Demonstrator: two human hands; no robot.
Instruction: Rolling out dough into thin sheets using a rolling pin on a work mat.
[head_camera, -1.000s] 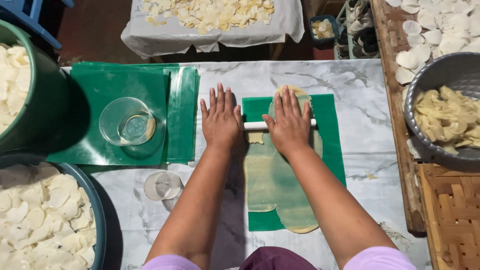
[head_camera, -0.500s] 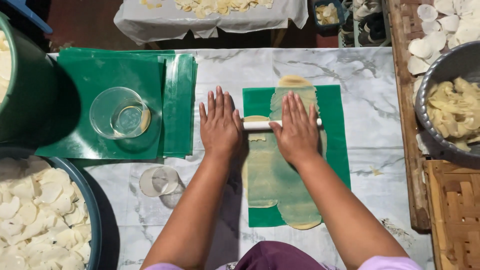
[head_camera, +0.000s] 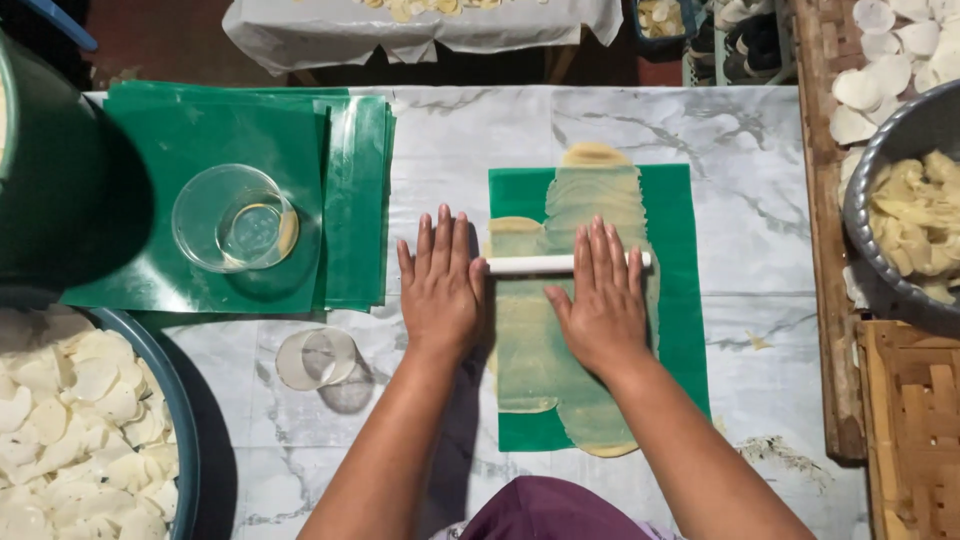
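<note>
Both my hands lie flat, palms down, on a thin white rolling pin (head_camera: 528, 264) that lies crosswise on a green plastic sheet (head_camera: 680, 300). Under the sheet lies a long, pale, flattened strip of dough (head_camera: 600, 190) that sticks out at its far and near ends. My left hand (head_camera: 441, 284) covers the pin's left end, partly over the marble tabletop (head_camera: 480, 130). My right hand (head_camera: 601, 298) presses on the pin's right part, over the dough. Fingers of both hands are stretched out and slightly apart.
A stack of green plastic sheets (head_camera: 160, 130) lies at the left with a clear glass bowl (head_camera: 236, 219) on it. A small clear round lid (head_camera: 316, 358) lies below. A basin of white slices (head_camera: 70, 420) stands at lower left, a metal bowl (head_camera: 905, 215) at right, a woven tray (head_camera: 915, 420) beneath it.
Both hands and the rolling pin have moved a little nearer to me along the green sheet. The camera view has shifted slightly.
</note>
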